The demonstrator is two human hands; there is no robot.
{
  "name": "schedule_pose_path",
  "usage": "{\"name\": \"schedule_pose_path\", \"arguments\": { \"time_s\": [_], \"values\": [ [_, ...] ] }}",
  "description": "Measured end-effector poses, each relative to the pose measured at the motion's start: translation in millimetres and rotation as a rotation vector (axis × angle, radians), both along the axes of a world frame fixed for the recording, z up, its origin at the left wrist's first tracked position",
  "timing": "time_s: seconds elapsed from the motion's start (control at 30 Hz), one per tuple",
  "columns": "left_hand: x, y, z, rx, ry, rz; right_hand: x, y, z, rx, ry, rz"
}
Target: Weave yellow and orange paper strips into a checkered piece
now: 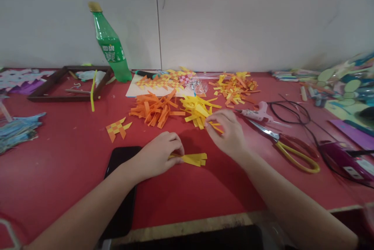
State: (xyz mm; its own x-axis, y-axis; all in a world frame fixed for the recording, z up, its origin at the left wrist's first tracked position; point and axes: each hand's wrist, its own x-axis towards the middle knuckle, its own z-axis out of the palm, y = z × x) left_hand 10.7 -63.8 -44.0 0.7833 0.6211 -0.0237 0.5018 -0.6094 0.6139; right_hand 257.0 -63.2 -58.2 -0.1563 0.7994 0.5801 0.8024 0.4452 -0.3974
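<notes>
My left hand (159, 155) rests on the red table (58, 164), fingers pinched on a small bundle of yellow paper strips (193, 159) that fans out to its right. My right hand (226, 131) reaches into the edge of a loose pile of yellow strips (197, 109) and pinches an orange-and-yellow strip there. A pile of orange strips (154, 109) lies just left of the yellow pile. A small woven orange-and-yellow piece (117, 128) sits to the left.
A black phone (121, 187) lies under my left forearm. Yellow-handled scissors (288, 145), a pink glue gun (258, 113) and black cord sit to the right. A green bottle (111, 45), a wooden frame (58, 84), a woven mat (165, 80) and mixed scraps (235, 86) lie at the back.
</notes>
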Motion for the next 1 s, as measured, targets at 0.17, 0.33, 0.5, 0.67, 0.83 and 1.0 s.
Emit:
{"name": "schedule_pose_path", "arguments": {
  "time_s": [0.17,0.33,0.5,0.67,0.83,1.0],
  "values": [
    [2.2,2.5,-0.1,0.049,0.030,-0.014,-15.6,-13.4,5.1,-0.326,-0.055,0.488],
    [2.1,3.4,-1.6,0.053,0.024,0.004,-20.9,-16.8,9.9,-0.490,-0.152,0.613],
    [1.5,2.9,-2.9,-0.003,0.001,0.086,-21.4,-19.2,13.6,-0.533,-0.057,0.627],
    [1.1,3.0,-1.5,0.012,-0.050,0.074,-22.0,-18.7,13.6,-0.513,-0.004,0.631],
    [1.8,3.1,1.2,0.060,-0.072,0.055,-22.2,-16.6,6.9,-0.478,-0.005,0.585],
    [1.9,3.6,1.7,0.133,-0.077,0.161,-18.8,-16.1,7.2,-0.449,0.053,0.507]
  ]
}}
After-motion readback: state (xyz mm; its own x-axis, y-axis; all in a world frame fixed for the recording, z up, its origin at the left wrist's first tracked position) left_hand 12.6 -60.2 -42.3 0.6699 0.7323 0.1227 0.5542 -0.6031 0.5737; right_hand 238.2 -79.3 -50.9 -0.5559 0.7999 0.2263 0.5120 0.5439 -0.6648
